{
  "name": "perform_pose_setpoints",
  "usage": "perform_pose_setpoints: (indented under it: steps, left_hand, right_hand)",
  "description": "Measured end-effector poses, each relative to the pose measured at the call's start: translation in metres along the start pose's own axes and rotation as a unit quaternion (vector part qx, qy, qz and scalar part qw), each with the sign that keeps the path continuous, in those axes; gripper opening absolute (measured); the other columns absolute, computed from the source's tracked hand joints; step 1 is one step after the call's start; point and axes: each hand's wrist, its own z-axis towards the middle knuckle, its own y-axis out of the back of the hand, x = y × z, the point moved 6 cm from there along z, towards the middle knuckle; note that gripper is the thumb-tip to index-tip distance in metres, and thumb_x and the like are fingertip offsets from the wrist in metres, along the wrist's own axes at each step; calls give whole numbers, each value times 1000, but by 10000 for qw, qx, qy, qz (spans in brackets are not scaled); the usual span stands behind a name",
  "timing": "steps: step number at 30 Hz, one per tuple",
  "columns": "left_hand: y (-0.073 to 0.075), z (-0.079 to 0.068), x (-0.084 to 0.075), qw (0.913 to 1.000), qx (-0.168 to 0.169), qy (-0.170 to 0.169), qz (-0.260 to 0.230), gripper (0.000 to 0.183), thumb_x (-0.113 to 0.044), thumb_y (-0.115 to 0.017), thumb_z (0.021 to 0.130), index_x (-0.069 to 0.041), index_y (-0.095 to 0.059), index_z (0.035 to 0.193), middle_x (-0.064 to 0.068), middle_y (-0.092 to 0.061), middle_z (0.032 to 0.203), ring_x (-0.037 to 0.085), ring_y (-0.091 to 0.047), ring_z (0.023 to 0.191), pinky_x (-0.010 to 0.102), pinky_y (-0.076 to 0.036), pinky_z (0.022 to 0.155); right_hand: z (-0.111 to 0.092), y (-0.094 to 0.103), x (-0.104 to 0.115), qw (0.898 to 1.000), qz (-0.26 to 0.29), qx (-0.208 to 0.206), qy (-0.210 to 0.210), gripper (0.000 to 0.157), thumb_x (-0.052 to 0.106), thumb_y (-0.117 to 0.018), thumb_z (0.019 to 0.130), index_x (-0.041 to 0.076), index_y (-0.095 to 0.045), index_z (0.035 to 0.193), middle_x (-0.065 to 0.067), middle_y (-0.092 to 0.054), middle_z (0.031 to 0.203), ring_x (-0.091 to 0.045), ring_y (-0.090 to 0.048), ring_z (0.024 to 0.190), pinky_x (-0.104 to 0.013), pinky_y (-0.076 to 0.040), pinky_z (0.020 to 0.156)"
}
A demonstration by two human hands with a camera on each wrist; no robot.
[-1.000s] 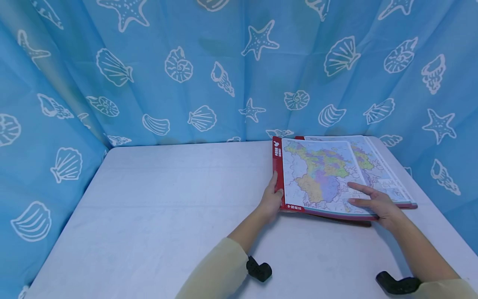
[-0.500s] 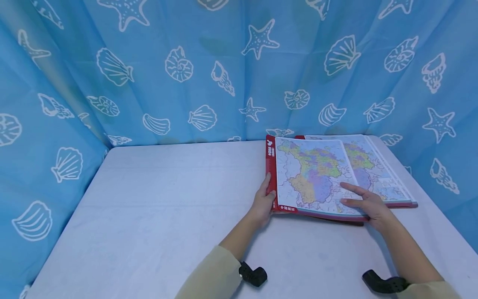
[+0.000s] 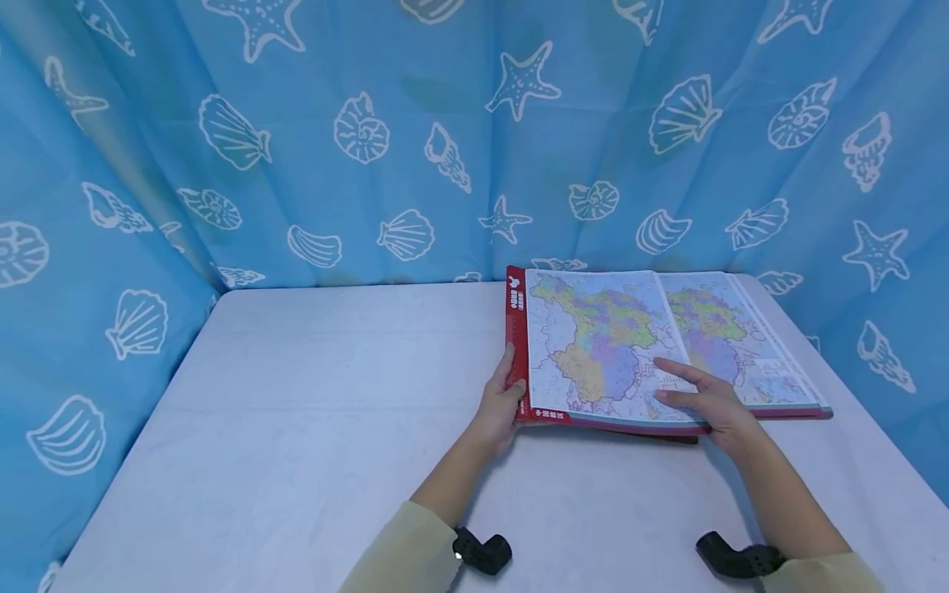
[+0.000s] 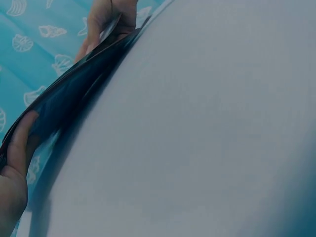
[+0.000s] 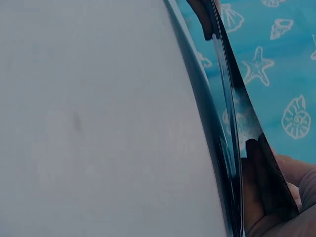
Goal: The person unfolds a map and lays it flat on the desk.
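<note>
A glossy map sheet (image 3: 593,346) with a red left border is held between both hands above the white table, its front edge slightly bowed. My left hand (image 3: 498,408) grips its left edge near the front corner; in the left wrist view a finger (image 4: 19,143) lies against its dark underside. My right hand (image 3: 715,408) pinches the front right part, thumb and index finger on the printed face. More of its fingers (image 5: 254,192) are under the sheet in the right wrist view. A second, similar map (image 3: 771,362) lies to the right, partly covered by the held one.
Below the held map's front edge shows a dark brown edge (image 3: 667,437); what it belongs to is hidden. White cloth covers the table (image 3: 334,395). Blue curtains (image 3: 296,148) with shell and starfish prints hang along the back and both sides.
Both hands have carried the held map to the left. More of the second map is uncovered, and that map stays in place.
</note>
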Motion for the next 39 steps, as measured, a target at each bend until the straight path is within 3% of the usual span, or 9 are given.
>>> perform_pose_setpoints:
  steps: [7, 13, 21, 27, 32, 39]
  left_hand:
    - [22, -4, -11, 9999, -57, -136, 54, 66, -13, -47, 98, -36, -15, 151, 3, -37, 143, 23, -45, 127, 35, -48, 96]
    - [42, -9, -21, 9998, -138, -130, -29, 65, -16, -48, 98, -41, -18, 150, 4, -37, 144, 24, -43, 129, 36, -49, 94]
    - [67, -15, -27, 9995, -291, -74, -87, 65, -15, -49, 98, -43, -19, 149, 4, -35, 144, 25, -42, 129, 36, -50, 92]
    - [84, -22, -35, 9988, -423, -49, -246, 65, -16, -50, 97, -44, -20, 148, 6, -36, 143, 27, -44, 126, 37, -51, 90]
    - [100, -28, -41, 9982, -556, -16, -240, 63, -14, -46, 99, -43, -21, 149, 6, -36, 143, 28, -46, 124, 38, -51, 89]
    - [122, -39, -50, 9977, -649, 48, -197, 64, -13, -45, 99, -42, -20, 149, 6, -35, 143, 27, -46, 125, 39, -52, 88]
  right_hand:
    - [2, -21, 9, 9996, 178, 201, -29, 66, 27, -74, 83, 31, -44, 141, -9, -8, 159, -34, -11, 142, -56, -11, 113]
    - [4, -40, 22, 9989, 240, 389, 49, 65, 25, -73, 83, 27, -44, 142, -7, 0, 160, -34, -2, 144, -59, -7, 112]
    - [11, -65, 35, 9991, 217, 366, 83, 68, 25, -73, 84, 18, -42, 143, -10, -19, 156, -29, -26, 135, -48, -18, 110]
    - [17, -83, 40, 9993, 168, 324, 22, 65, 24, -71, 85, 20, -43, 143, -10, -32, 151, -19, -48, 117, -35, -33, 101]
    - [21, -100, 43, 9995, 86, 286, 51, 63, 22, -70, 86, 20, -44, 143, -10, -38, 147, -18, -52, 115, -23, -41, 89]
    - [24, -125, 48, 9992, 80, 380, 87, 61, 20, -69, 86, 21, -45, 142, -9, -42, 144, -25, -49, 123, -18, -46, 83]
